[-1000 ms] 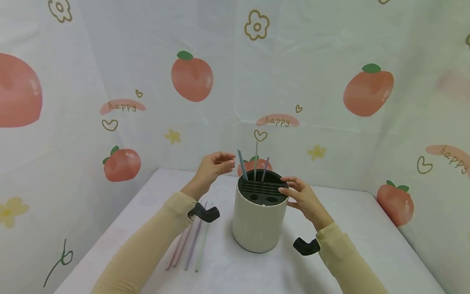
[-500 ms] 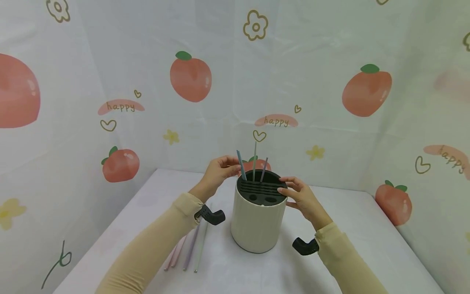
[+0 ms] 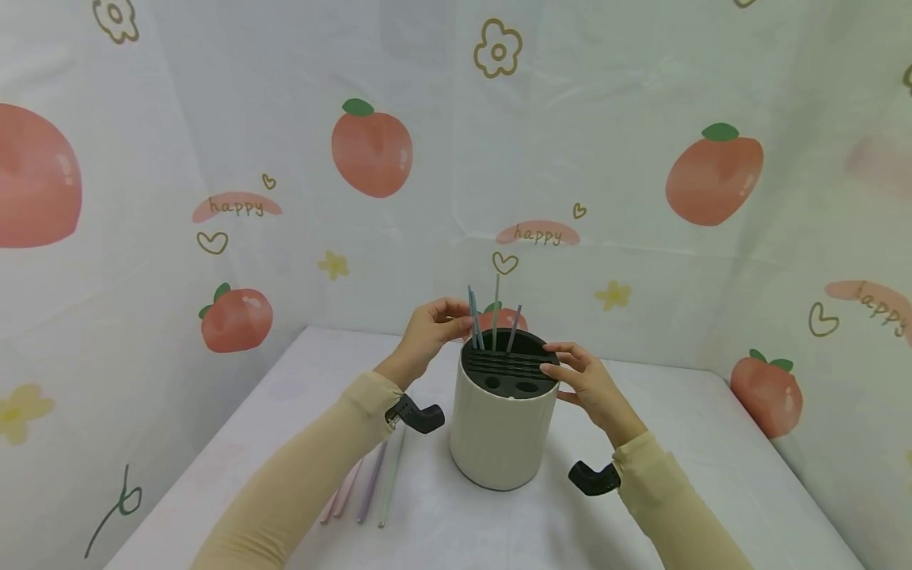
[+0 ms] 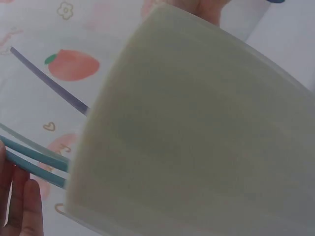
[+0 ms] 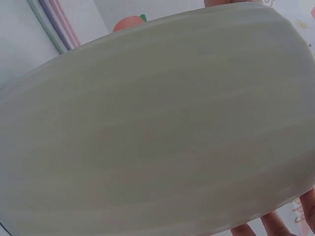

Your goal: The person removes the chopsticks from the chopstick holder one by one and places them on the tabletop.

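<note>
Blue sticks [image 4: 49,159], two, stand at the left side of the pen holder's [image 3: 499,443] back compartment. On my feed the left hand [image 3: 431,328] looks pinched on at least one, high up; the right hand [image 3: 587,384] grips the rim on the right. Hands well apart, holder between.

Risks, my guess: pulling up could lift a stick out; a sideways nudge could knock the pale green stick [image 3: 495,317] and purple stick [image 3: 514,328] beside them; if the right hand slackens, the holder might twist. A dipping left forearm could roll the loose sticks [image 3: 372,483], partly hidden under it.

Materials: sticks thin, straight, smooth-looking. Holder off-white cylinder, faintly ribbed; dark insert [image 3: 509,384] has parallel slots plus two holes, plastic I'd say. Tabletop [image 3: 463,530] white, matte. Backdrop [image 3: 627,158]: creased white sheet, printed peaches, hearts, "happy".
</note>
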The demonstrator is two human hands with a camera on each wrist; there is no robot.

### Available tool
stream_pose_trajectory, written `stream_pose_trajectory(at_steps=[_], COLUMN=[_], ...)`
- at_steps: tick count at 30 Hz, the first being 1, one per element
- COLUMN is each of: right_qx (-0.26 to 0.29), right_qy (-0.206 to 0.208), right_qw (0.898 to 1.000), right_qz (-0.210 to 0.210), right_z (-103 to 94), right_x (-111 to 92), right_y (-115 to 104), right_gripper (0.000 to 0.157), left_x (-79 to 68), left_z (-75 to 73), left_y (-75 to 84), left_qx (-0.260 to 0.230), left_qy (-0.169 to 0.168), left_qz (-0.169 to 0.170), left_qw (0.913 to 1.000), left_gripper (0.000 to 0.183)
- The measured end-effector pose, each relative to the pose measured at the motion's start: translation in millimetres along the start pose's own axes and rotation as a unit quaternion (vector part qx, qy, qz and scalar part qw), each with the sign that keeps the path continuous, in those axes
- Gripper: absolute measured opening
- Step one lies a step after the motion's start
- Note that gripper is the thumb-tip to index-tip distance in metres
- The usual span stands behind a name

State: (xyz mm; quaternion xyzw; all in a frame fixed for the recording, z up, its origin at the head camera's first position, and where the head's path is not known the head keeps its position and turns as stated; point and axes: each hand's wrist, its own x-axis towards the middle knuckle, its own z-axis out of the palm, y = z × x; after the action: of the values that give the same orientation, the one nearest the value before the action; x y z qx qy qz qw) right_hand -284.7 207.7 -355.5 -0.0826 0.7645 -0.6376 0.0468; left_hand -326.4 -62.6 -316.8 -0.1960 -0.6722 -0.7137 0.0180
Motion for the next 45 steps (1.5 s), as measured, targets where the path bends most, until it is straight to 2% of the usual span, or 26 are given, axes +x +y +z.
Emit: stream_pose_trajectory(at_steps=[3,7,11,13,16,18,20,22,26,29,32,34,36,39,45], right_qx=[-0.001,-0.002,-0.005,-0.005,-0.005,-0.003,-0.002,-0.001,-0.003,-0.005,-0.005,-0.006,-0.006,-0.003,0.001], right_qy=[0.002,0.000,-0.002,-0.002,-0.002,-0.001,0.001,0.001,0.004,0.006,0.007,0.008,0.009,0.007,0.005], right_qw=[1.000,1.000,1.000,1.000,1.000,1.000,1.000,1.000,1.000,1.000,1.000,1.000,1.000,1.000,1.000], right_qz=[0.004,0.005,0.002,0.001,0.002,0.002,0.003,0.004,0.007,0.007,0.006,0.007,0.008,0.009,0.008], right_z=[-0.8,-2.2,-3.8,-4.3,-4.0,-3.2,-2.4,-1.9,-1.9,-2.2,-2.4,-2.3,-2.0,-1.1,-0.2], right_x=[-1.0,-1.7,-1.2,-1.0,-0.9,-0.8,-0.8,-0.7,-0.5,-0.5,-0.6,-0.6,-0.7,-0.6,-0.7], right_y=[0.3,0.0,-0.5,-0.8,-1.1,-1.0,-0.8,-0.4,0.4,0.8,0.8,0.6,0.3,-0.2,-1.0], right_gripper=[0.050,0.050,0.050,0.051,0.051,0.051,0.050,0.050,0.049,0.049,0.049,0.049,0.050,0.050,0.048], left_x=[2.6,5.7,7.6,7.8,6.8,5.0,3.2,1.1,-3.4,-7.1,-13.6,-20.1,-28.1,-40.8,-63.0], left_z=[1.5,0.8,-3.8,-8.3,-19.7,-30.7,-43.9,-58.2,-86.1,-105.2,-123.6,-134.4,-144.0,-154.2,-163.6], left_y=[11.2,36.4,67.0,81.6,99.8,107.6,110.5,108.6,91.3,67.1,35.6,13.5,-7.9,-35.8,-75.9], left_qx=[-0.017,-0.075,-0.134,-0.161,-0.199,-0.213,-0.217,-0.213,-0.180,-0.118,-0.021,0.040,0.090,0.138,0.172], left_qy=[0.014,0.030,0.051,0.068,0.096,0.116,0.136,0.157,0.202,0.227,0.219,0.200,0.181,0.165,0.150], left_qz=[0.019,0.060,0.109,0.136,0.175,0.188,0.186,0.169,0.100,0.033,-0.035,-0.077,-0.111,-0.159,-0.230], left_qw=[0.9996,0.9950,0.9836,0.9751,0.9595,0.9518,0.9484,0.9495,0.9575,0.9663,0.9749,0.9759,0.9730,0.9637,0.9461], left_gripper=[0.012,0.013,0.026,0.024,0.017,0.013,0.011,0.010,0.009,0.009,0.019,0.030,0.037,0.039,0.034])
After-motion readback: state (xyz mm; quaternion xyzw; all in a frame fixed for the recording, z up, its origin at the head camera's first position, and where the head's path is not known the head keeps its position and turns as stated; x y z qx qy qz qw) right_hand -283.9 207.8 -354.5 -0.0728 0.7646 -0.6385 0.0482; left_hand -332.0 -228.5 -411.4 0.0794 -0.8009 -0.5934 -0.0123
